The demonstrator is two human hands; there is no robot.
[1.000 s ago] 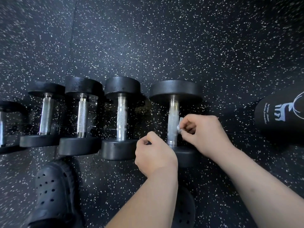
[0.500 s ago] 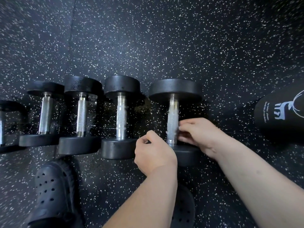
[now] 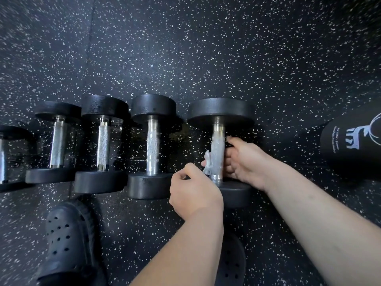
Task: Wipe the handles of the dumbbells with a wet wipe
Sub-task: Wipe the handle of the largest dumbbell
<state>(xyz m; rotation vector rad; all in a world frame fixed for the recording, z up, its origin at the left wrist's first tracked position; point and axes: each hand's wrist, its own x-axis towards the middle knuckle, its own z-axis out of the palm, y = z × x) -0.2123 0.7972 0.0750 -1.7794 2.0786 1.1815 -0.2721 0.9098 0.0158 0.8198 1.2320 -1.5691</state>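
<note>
Several black dumbbells with silver handles lie in a row on the speckled floor. The rightmost dumbbell (image 3: 220, 112) is the largest. My right hand (image 3: 245, 162) reaches under its handle (image 3: 217, 145) from the right, fingers curled round it. The white wet wipe (image 3: 207, 163) sticks out on the handle's left side, held by those fingertips. My left hand (image 3: 194, 195) is a loose fist over the near weight, between this dumbbell and its left neighbour (image 3: 152, 147); what it holds is hidden.
A black bottle with white print (image 3: 350, 145) lies at the right. My two black perforated clogs (image 3: 68, 240) are on the floor near me, one under my left forearm. A floor-mat seam runs up at the left.
My right hand has gone from the handle's top side to wrapping beneath it, and the wipe now shows on the handle's left. My left hand has stayed put.
</note>
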